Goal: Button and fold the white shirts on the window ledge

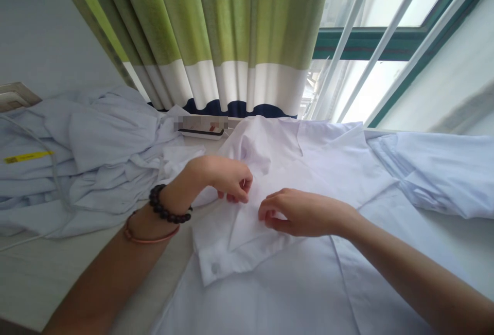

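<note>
A white garment (309,278) lies spread over the table, with a sleeve folded across it and its buttoned cuff (216,265) toward the lower left. Above the sleeve's left part is my left hand (233,180), its fingers curled and closed; whatever they pinch, if anything, is hidden. Dark beads and a reddish band circle that wrist. My right hand (283,211) rests on the sleeve just to the right, its fingers bent and pressed together at the cloth; what is between them cannot be made out.
Crumpled white garments (111,134) are heaped at the left, with a yellow strip (29,157) and a thin cable. A phone-like device (203,130) lies by the back edge. Folded white cloth (451,170) sits at the right. Behind are a striped curtain (239,26) and a barred window.
</note>
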Available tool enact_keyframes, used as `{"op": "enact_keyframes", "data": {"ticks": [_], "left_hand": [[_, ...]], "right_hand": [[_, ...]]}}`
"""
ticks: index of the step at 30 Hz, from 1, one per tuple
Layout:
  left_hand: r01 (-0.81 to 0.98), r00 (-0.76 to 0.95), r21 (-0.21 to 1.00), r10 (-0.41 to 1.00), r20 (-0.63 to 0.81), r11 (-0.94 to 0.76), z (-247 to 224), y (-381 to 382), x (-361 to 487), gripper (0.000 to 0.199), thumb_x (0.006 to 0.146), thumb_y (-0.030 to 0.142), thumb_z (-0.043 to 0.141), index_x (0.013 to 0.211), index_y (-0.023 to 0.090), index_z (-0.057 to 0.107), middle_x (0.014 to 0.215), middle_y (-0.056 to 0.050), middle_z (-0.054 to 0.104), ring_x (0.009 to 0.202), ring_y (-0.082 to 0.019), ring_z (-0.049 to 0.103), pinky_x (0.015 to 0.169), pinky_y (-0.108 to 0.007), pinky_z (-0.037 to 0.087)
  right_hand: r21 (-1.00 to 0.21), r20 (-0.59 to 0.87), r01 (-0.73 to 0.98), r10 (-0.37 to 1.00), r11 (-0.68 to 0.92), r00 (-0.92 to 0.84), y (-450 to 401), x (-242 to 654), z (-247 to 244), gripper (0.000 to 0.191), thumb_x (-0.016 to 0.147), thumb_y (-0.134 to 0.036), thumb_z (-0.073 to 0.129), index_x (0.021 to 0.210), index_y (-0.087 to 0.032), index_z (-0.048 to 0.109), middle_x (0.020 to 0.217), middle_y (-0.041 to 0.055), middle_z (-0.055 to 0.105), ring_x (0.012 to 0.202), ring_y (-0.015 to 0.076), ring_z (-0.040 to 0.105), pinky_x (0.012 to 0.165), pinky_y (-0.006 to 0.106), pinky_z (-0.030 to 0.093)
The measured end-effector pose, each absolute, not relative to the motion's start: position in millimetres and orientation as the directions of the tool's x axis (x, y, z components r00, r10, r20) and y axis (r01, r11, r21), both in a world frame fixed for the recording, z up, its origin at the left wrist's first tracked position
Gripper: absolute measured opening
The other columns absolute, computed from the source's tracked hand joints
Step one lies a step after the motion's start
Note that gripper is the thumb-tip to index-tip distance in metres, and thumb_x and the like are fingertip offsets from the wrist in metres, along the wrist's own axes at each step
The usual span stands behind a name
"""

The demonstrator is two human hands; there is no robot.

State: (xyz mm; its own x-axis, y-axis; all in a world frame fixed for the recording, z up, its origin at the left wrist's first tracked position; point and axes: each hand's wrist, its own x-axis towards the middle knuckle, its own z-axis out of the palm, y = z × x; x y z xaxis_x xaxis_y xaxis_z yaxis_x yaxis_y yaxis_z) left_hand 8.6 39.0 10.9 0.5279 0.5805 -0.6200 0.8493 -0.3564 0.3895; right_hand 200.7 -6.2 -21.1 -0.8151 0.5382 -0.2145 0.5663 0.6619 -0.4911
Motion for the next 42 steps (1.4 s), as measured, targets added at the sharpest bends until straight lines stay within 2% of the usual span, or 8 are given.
{"op": "enact_keyframes", "data": {"ticks": [6, 9, 12, 16, 22, 30, 35, 42], "left_hand": [[0.887, 0.444, 0.211, 0.633, -0.634, -0.411, -9.1, 38.2, 20.8, 0.020, 0.061, 0.024, 0.077, 0.068, 0.018, 0.060, 0.055, 0.002, 0.056, 0.047, -0.016, 0.053, 0.048, -0.026, 0.039], [0.791, 0.603, 0.269, 0.624, -0.497, -0.550, -2.5, 32.2, 30.5, 0.013, 0.073, 0.029, 0.069, 0.079, 0.018, 0.064, 0.081, -0.003, 0.064, 0.070, -0.018, 0.059, 0.062, -0.027, 0.044], [0.653, 0.757, 0.329, 0.592, -0.275, -0.682, -11.2, 23.1, 45.5, 0.032, 0.087, 0.042, 0.056, 0.109, 0.020, 0.062, 0.117, -0.008, 0.060, 0.106, -0.024, 0.057, 0.090, -0.034, 0.043], [0.533, 0.846, 0.263, 0.514, -0.143, -0.805, -52.3, 11.2, 60.3, 0.071, 0.089, 0.063, 0.043, 0.147, 0.024, 0.030, 0.156, -0.010, 0.025, 0.144, -0.030, 0.016, 0.115, -0.047, 0.013], [0.541, 0.840, 0.185, 0.536, -0.085, -0.820, -83.1, -1.1, 56.2, 0.065, 0.095, 0.059, 0.028, 0.151, 0.026, 0.022, 0.159, -0.006, 0.015, 0.146, -0.026, 0.009, 0.118, -0.047, 0.005], [0.519, 0.854, 0.220, 0.506, -0.117, -0.826, -65.1, -1.1, 49.5, 0.063, 0.096, 0.058, 0.030, 0.150, 0.026, 0.027, 0.157, -0.007, 0.020, 0.145, -0.027, 0.014, 0.118, -0.048, 0.011], [0.534, 0.836, 0.176, 0.547, 0.034, -0.827, -63.6, 32.7, 65.5, 0.052, 0.099, 0.051, 0.027, 0.141, 0.023, 0.043, 0.154, -0.006, 0.032, 0.145, -0.023, 0.019, 0.119, -0.045, 0.005], [0.605, 0.794, 0.135, 0.607, -0.027, -0.785, -87.4, 37.6, 65.6, 0.063, 0.098, 0.056, 0.023, 0.150, 0.021, 0.027, 0.158, -0.008, 0.018, 0.146, -0.025, 0.010, 0.118, -0.045, 0.010]], "right_hand": [[-0.421, -0.197, 0.634, 0.616, 0.649, -0.762, 12.3, 231.4, -25.6, 0.026, 0.090, -0.028, 0.047, 0.107, -0.019, 0.066, 0.107, 0.0092, 0.066, 0.095, 0.0229, 0.063, 0.082, 0.037, 0.051], [-0.345, 0.013, 0.704, 0.753, 0.621, -0.658, 28.4, 258.9, -37.6, 0.038, 0.095, -0.037, 0.039, 0.122, -0.019, 0.059, 0.130, 0.0118, 0.057, 0.118, 0.0255, 0.054, 0.100, 0.044, 0.043], [-0.227, 0.140, 0.845, 0.874, 0.485, -0.465, 46.7, 285.9, -62.3, 0.051, 0.097, -0.042, 0.032, 0.139, -0.016, 0.044, 0.151, 0.0131, 0.035, 0.140, 0.0265, 0.030, 0.112, 0.046, 0.029], [-0.117, 0.083, 0.957, 0.963, 0.266, -0.257, 64.6, 312.2, -94.9, 0.065, 0.097, -0.054, 0.025, 0.149, -0.015, 0.029, 0.158, 0.0133, 0.017, 0.146, 0.0279, 0.011, 0.117, 0.047, 0.016], [-0.129, 0.010, 0.974, 0.982, 0.188, -0.188, 89.7, 341.6, -105.5, 0.067, 0.095, -0.061, 0.013, 0.151, -0.026, 0.026, 0.159, 0.0084, 0.016, 0.145, 0.0276, 0.012, 0.116, 0.046, 0.015], [-0.090, 0.025, 0.996, 1.000, 0.009, -0.007, 120.7, 366.6, -99.2, 0.067, 0.095, -0.058, 0.019, 0.148, -0.019, 0.031, 0.157, 0.0151, 0.021, 0.144, 0.0287, 0.017, 0.115, 0.044, 0.017], [-0.131, 0.171, 0.991, 0.984, -0.019, 0.042, 140.2, 355.4, -90.5, 0.077, 0.092, -0.064, 0.020, 0.152, -0.015, 0.019, 0.160, 0.0129, 0.008, 0.146, 0.0284, 0.006, 0.117, 0.044, 0.010], [-0.206, 0.186, 0.978, 0.981, -0.019, 0.058, 156.6, 365.2, -105.3, 0.076, 0.094, -0.058, 0.021, 0.153, -0.010, 0.011, 0.160, 0.0143, -0.002, 0.146, 0.0272, 0.002, 0.117, 0.043, 0.011]]}}
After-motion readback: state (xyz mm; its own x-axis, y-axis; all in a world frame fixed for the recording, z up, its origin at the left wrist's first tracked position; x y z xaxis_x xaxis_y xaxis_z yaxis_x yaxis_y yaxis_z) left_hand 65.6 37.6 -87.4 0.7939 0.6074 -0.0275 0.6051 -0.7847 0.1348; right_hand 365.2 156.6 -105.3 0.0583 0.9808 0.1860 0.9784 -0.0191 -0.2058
